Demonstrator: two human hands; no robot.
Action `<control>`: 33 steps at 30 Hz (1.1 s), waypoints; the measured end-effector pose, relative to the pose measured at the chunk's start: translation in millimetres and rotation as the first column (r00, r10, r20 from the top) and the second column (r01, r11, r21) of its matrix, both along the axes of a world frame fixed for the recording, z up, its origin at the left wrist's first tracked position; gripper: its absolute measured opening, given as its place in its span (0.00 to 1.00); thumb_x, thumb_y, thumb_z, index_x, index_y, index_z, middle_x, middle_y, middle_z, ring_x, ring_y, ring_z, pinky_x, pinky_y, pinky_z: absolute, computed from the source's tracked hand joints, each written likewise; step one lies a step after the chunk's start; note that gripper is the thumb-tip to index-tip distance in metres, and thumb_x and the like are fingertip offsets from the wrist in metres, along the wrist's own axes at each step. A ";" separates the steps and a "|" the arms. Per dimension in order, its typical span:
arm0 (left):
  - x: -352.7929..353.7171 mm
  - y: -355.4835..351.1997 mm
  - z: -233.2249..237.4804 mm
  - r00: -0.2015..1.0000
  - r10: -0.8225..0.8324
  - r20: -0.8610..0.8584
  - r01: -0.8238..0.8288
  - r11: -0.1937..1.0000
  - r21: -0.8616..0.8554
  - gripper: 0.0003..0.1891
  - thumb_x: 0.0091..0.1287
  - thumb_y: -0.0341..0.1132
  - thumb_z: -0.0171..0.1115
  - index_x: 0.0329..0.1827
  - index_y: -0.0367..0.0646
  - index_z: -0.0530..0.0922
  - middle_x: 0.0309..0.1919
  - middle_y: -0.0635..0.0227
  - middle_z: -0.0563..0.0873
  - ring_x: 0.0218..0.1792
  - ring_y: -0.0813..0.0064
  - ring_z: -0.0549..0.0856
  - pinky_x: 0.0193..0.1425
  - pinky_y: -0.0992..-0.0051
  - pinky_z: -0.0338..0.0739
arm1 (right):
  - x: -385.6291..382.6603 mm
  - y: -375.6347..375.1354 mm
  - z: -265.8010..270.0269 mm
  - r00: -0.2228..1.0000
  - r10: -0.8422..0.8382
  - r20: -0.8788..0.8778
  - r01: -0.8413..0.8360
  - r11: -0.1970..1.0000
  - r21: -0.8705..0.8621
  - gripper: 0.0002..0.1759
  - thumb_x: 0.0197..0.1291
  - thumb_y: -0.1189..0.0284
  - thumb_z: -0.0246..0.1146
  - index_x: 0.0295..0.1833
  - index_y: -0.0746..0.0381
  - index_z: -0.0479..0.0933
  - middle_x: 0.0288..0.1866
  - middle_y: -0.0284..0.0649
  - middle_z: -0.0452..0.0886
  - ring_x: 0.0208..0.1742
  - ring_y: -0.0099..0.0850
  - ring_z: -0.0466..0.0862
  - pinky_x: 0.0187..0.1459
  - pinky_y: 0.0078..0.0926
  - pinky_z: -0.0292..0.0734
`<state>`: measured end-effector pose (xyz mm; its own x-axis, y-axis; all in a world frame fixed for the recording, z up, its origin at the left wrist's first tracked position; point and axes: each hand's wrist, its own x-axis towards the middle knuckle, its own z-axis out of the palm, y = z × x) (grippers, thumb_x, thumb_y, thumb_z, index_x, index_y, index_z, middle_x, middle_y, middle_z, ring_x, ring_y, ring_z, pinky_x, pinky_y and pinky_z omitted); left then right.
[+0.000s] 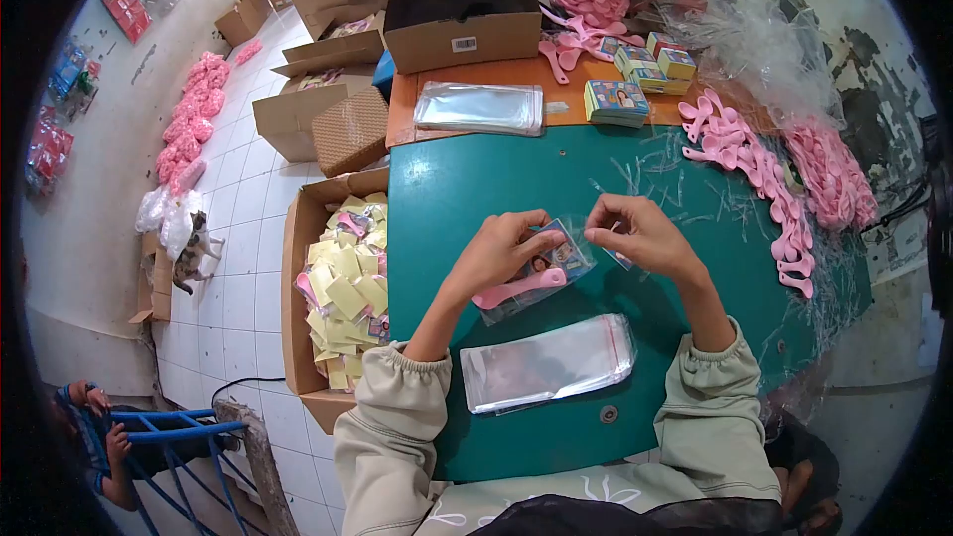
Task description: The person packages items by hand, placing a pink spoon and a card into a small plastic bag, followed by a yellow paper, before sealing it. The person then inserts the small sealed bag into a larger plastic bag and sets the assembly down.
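Observation:
My left hand [504, 246] is closed on a clear plastic bag [506, 310] over the green table. Inside the bag lie a pink spoon [520, 288] and a printed card [567, 255]. Just right of the bag's top end, my right hand [631, 230] has its fingers pinched together; a small strip or card edge shows below them, too small to make out. A stack of clear bags [548, 363] lies flat on the table, nearer to me than both hands.
An open carton [295, 308] of filled bags stands left of the green table [476, 179]. Pink spoons [759, 164] line the right side beside plastic scraps. Card stacks [615, 103], more clear bags [478, 107] and a brown box [463, 43] stand at the back. A person's hands [117, 442] show lower left.

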<state>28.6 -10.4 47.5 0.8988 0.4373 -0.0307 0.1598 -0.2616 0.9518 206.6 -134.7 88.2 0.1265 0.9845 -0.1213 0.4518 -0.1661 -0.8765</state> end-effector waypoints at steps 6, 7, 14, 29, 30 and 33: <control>-4.1 2.1 8.6 0.996 -0.050 -0.078 0.053 0.998 0.046 0.12 0.66 0.38 0.59 0.36 0.36 0.79 0.22 0.70 0.82 0.23 0.86 0.77 0.26 0.80 0.72 | 10.4 -2.0 1.8 0.904 -0.020 -0.428 0.017 1.000 -0.011 0.11 0.61 0.67 0.60 0.41 0.65 0.73 0.32 0.36 0.79 0.29 0.21 0.78 0.30 0.16 0.74; -3.7 2.2 8.9 0.996 -0.057 -0.069 0.061 0.996 0.061 0.12 0.66 0.38 0.59 0.36 0.36 0.79 0.21 0.70 0.82 0.23 0.86 0.76 0.26 0.80 0.71 | 13.1 -1.6 1.2 0.856 -0.044 -0.514 0.030 0.999 -0.036 0.11 0.61 0.68 0.60 0.41 0.65 0.73 0.33 0.35 0.78 0.29 0.21 0.78 0.30 0.16 0.74; -3.0 1.2 12.5 0.997 -0.032 -0.071 0.036 0.998 0.051 0.14 0.65 0.41 0.61 0.36 0.35 0.78 0.22 0.59 0.84 0.21 0.78 0.82 0.26 0.76 0.73 | 15.9 2.2 -7.3 0.888 0.101 -0.448 -0.154 0.985 -0.082 0.11 0.60 0.67 0.62 0.42 0.64 0.74 0.33 0.33 0.77 0.30 0.19 0.77 0.30 0.16 0.74; -23.3 14.6 4.7 0.992 -0.096 -0.084 0.105 0.989 0.107 0.15 0.60 0.40 0.67 0.41 0.40 0.74 0.23 0.69 0.83 0.22 0.85 0.75 0.23 0.81 0.67 | 13.3 4.5 -20.3 0.965 0.074 -0.252 -0.110 0.985 -0.134 0.09 0.55 0.69 0.66 0.33 0.65 0.80 0.26 0.33 0.79 0.25 0.19 0.77 0.26 0.18 0.77; -25.8 17.1 2.0 0.990 -0.104 -0.091 0.112 0.990 0.085 0.14 0.60 0.39 0.66 0.41 0.39 0.75 0.23 0.70 0.83 0.23 0.87 0.75 0.24 0.81 0.67 | 13.8 3.2 -16.9 0.959 0.072 -0.275 -0.115 0.983 -0.145 0.09 0.55 0.69 0.66 0.33 0.65 0.80 0.26 0.33 0.79 0.25 0.19 0.77 0.27 0.19 0.77; -29.7 16.9 -8.1 0.996 -0.085 -0.033 0.087 0.995 0.056 0.12 0.60 0.37 0.66 0.39 0.39 0.77 0.21 0.68 0.83 0.21 0.86 0.74 0.23 0.80 0.67 | 12.2 3.7 -6.3 0.940 0.063 -0.336 -0.121 0.981 -0.155 0.09 0.55 0.70 0.66 0.34 0.66 0.80 0.27 0.33 0.80 0.27 0.18 0.77 0.28 0.18 0.77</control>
